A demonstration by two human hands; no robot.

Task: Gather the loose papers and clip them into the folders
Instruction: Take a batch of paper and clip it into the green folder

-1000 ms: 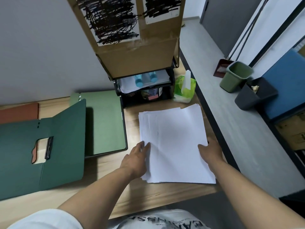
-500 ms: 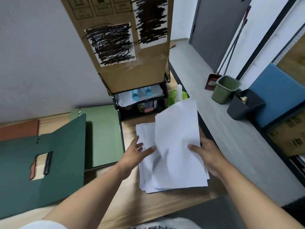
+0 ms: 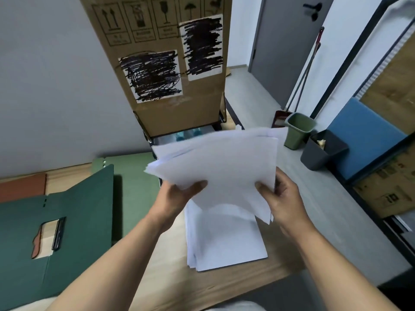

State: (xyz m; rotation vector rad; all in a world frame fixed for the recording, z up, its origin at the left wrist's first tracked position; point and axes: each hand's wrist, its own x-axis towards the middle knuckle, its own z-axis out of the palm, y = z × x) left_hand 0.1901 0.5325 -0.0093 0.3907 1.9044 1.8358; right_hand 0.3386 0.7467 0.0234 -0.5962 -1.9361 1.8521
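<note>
Both hands hold a bundle of white papers (image 3: 220,162) lifted above the desk. My left hand (image 3: 175,198) grips its lower left edge, thumb on top. My right hand (image 3: 280,198) grips the lower right edge, thumb on top too. More white sheets (image 3: 226,241) lie stacked on the wooden desk (image 3: 224,286) beneath. A dark green folder (image 3: 67,221) lies open at the left, its black clip (image 3: 58,232) showing. A lighter green folder (image 3: 137,176) lies behind it.
A tall cardboard box (image 3: 170,63) stands on a black desk tray at the back. A brown folder (image 3: 22,187) lies at the far left. Right of the desk edge, on the floor, stand a green bin (image 3: 298,131) and a dark grey bin (image 3: 321,151).
Both hands took part of the flat paper stack and raised it off the desk. The rest of the stack stays on the desk. The camera tilted upward.
</note>
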